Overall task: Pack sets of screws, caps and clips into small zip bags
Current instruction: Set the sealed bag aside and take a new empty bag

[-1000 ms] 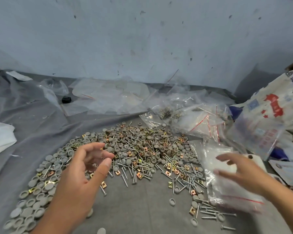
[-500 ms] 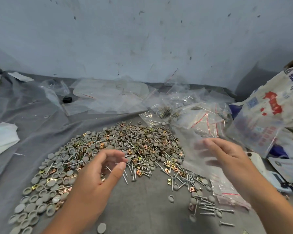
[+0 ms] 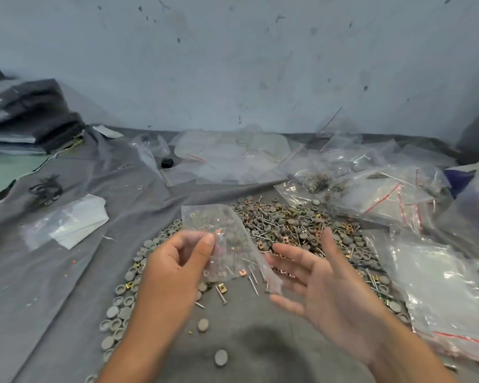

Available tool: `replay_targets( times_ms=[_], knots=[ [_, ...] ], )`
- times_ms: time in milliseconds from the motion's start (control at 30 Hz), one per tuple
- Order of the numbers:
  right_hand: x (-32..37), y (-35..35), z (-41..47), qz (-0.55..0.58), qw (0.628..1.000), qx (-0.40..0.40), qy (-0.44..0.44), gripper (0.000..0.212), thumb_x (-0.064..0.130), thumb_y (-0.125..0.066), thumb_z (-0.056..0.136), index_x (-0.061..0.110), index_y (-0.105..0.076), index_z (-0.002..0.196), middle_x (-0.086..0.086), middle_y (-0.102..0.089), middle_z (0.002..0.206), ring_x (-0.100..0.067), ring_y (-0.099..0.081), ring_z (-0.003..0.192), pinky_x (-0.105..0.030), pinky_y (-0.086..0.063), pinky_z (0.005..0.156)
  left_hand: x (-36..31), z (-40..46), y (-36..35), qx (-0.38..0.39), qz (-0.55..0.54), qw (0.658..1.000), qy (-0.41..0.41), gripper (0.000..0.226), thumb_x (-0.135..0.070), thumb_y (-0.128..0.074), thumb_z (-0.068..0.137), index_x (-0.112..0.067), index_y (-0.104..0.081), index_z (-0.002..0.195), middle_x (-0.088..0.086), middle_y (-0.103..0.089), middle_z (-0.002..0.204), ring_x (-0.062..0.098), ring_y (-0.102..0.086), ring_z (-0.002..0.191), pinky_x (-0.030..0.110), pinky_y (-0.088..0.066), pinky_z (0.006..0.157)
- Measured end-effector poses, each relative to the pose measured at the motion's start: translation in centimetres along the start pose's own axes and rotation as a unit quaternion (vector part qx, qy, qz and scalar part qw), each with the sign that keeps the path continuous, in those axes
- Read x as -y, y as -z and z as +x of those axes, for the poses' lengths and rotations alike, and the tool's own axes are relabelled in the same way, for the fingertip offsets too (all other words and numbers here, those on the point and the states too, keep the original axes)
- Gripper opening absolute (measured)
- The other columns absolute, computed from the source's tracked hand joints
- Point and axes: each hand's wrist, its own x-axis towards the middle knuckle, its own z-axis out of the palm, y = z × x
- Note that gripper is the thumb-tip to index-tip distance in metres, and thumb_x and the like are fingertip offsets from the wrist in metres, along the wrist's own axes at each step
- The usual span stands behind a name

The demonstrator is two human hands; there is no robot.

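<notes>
A person's left hand (image 3: 177, 258) pinches a small clear zip bag (image 3: 221, 244) above the heap of screws, caps and clips (image 3: 302, 225); the bag slants toward the open right hand (image 3: 324, 286) (fingers spread, empty), the nearer to its lower corner.

Lots half-hidden or smeared in this shot

The left hand (image 3: 177, 261) covers the near edge of the zip bag (image 3: 221, 244), and both forearms run off the bottom edge. The heap of screws, caps and clips (image 3: 302, 228) goes soft behind the clear plastic. The stack of bags (image 3: 443, 294) is clipped at the right, and the dark folded pile (image 3: 25, 114) is blurred at the left edge.
</notes>
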Motion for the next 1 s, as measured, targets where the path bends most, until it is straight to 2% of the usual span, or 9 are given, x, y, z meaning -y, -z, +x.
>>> replay_targets(
  times_ms=[133, 300, 433, 500, 567, 667, 767, 867, 1000],
  knots=[
    [-0.3, 0.5, -0.7, -0.169, 0.977, 0.035, 0.124, 0.076, 0.081, -0.077, 0.057, 0.045, -0.066, 0.122, 0.012, -0.065, 0.134, -0.01, -0.059, 0.127, -0.038, -0.047, 0.102, 0.1, -0.3, 0.8, -0.015, 0.042, 0.999, -0.016, 0.019, -0.052, -0.063, 0.08, -0.036, -0.074, 0.083, -0.003, -0.073, 0.072, 0.006, -0.06, 0.061, 0.022, -0.051, 0.066],
    [-1.8, -0.5, -0.3, -0.427, 0.869, -0.073, 0.24, 0.039, 0.042, -0.085, 0.075, 0.046, -0.069, 0.109, 0.024, -0.069, 0.113, 0.0, -0.064, 0.109, -0.017, -0.05, 0.092, 0.3, -0.2, 0.8, 0.002, 0.043, 0.999, -0.003, 0.018, -0.053, -0.071, 0.087, -0.035, -0.073, 0.084, -0.003, -0.076, 0.079, 0.015, -0.065, 0.069, 0.035, -0.053, 0.072],
    [-1.9, -1.3, 0.5, -0.322, 0.916, -0.096, 0.221, 0.018, 0.014, -0.074, 0.089, 0.032, -0.073, 0.092, 0.006, -0.074, 0.091, -0.007, -0.069, 0.08, -0.023, -0.056, 0.073, 0.3, 0.0, 0.8, 0.016, 0.041, 0.999, 0.012, 0.023, -0.056, -0.062, 0.079, -0.037, -0.073, 0.084, -0.003, -0.075, 0.073, 0.005, -0.068, 0.065, 0.013, -0.05, 0.064],
    [-1.7, -1.1, 0.9, -0.255, 0.939, -0.107, 0.205, 0.011, 0.019, -0.076, 0.085, 0.023, -0.072, 0.094, -0.001, -0.075, 0.09, -0.012, -0.071, 0.083, -0.024, -0.056, 0.071, 0.6, 0.4, 0.9, -0.003, 0.038, 0.999, 0.035, 0.017, -0.05, -0.065, 0.084, -0.035, -0.073, 0.087, -0.004, -0.075, 0.076, 0.006, -0.07, 0.075, 0.017, -0.048, 0.069],
    [-1.6, -0.8, 1.2, -0.188, 0.958, -0.119, 0.18, 0.03, 0.03, -0.079, 0.076, 0.016, -0.069, 0.1, -0.006, -0.076, 0.088, -0.016, -0.073, 0.083, -0.024, -0.057, 0.068, 1.1, 0.7, 1.1, -0.062, 0.099, 0.993, 0.029, 0.011, -0.043, -0.069, 0.089, -0.033, -0.067, 0.093, -0.009, -0.072, 0.093, 0.01, -0.068, 0.095, 0.021, -0.044, 0.077],
    [-1.8, -0.5, 1.7, -0.114, 0.973, -0.136, 0.145, 0.043, 0.031, -0.08, 0.069, 0.013, -0.066, 0.105, -0.009, -0.077, 0.087, -0.017, -0.075, 0.081, -0.024, -0.058, 0.064, 0.6, -0.1, 0.6, -0.132, 0.279, 0.939, -0.149, 0.023, -0.046, -0.067, 0.091, -0.033, -0.054, 0.105, -0.012, -0.053, 0.107, 0.012, -0.05, 0.101, 0.026, -0.035, 0.086],
    [-2.2, -1.0, 1.9, -0.107, 0.973, -0.137, 0.154, 0.043, 0.034, -0.081, 0.066, 0.015, -0.067, 0.102, -0.007, -0.077, 0.085, -0.016, -0.074, 0.08, -0.023, -0.056, 0.063, 0.3, -1.6, -0.9, -0.026, 0.345, 0.899, -0.268, 0.028, -0.06, -0.062, 0.086, -0.035, -0.06, 0.098, -0.017, -0.055, 0.104, 0.008, -0.048, 0.102, 0.03, -0.031, 0.089],
    [-2.7, -1.3, 2.0, -0.139, 0.963, -0.14, 0.187, 0.04, 0.035, -0.081, 0.068, 0.014, -0.067, 0.1, -0.004, -0.074, 0.08, -0.015, -0.072, 0.078, -0.024, -0.056, 0.063, 0.9, -2.3, -1.6, 0.093, 0.372, 0.892, -0.239, 0.036, -0.071, -0.062, 0.08, -0.039, -0.062, 0.096, -0.025, -0.059, 0.097, -0.003, -0.051, 0.096, 0.031, -0.032, 0.091],
    [-3.2, -1.6, 2.3, -0.123, 0.966, -0.134, 0.184, 0.039, 0.033, -0.08, 0.068, 0.012, -0.068, 0.098, -0.004, -0.074, 0.079, -0.011, -0.07, 0.074, -0.019, -0.053, 0.059, 1.5, -1.8, -1.2, 0.135, 0.367, 0.897, -0.205, 0.022, -0.06, -0.064, 0.081, -0.04, -0.067, 0.091, -0.029, -0.065, 0.085, -0.004, -0.058, 0.079, 0.03, -0.044, 0.085]
  ],
)
